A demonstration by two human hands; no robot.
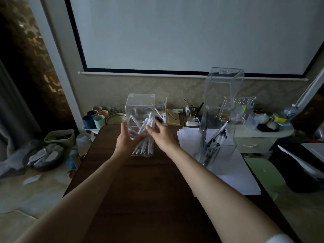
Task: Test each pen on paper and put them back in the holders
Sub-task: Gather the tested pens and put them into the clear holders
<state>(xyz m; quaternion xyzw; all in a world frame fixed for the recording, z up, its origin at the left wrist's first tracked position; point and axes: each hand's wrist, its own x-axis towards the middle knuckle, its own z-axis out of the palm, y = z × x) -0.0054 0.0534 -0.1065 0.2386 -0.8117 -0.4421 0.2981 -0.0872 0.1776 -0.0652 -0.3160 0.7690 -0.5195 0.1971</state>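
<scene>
Left holder: a clear square plastic holder [140, 109] is upright near the far end of the dark brown wooden surface [149, 199]; we cannot tell if its base rests there or is a little lifted.
White pens: a bundle of white pens [145, 139] is inside this holder, leaning against its walls.
Left hand: our left hand [128, 140] grips the lower left side of the holder, with the thumb lying across the front wall.
Right hand: our right hand [162, 135] touches the right side of the same holder, thumb on the front wall; the fingers are blurred, so we cannot tell if they curl round it.
Right holder: a tall clear plastic holder [222, 95] stands well apart to the right, with dark pens [215, 137] leaning inside its lower part.
Paper: white paper sheets [236, 176] lie under the tall holder, at the right edge of the surface.
Behind: pastel cups [94, 118] stand on a tray to the left, and a white projection screen [175, 32] hangs on the wall.
</scene>
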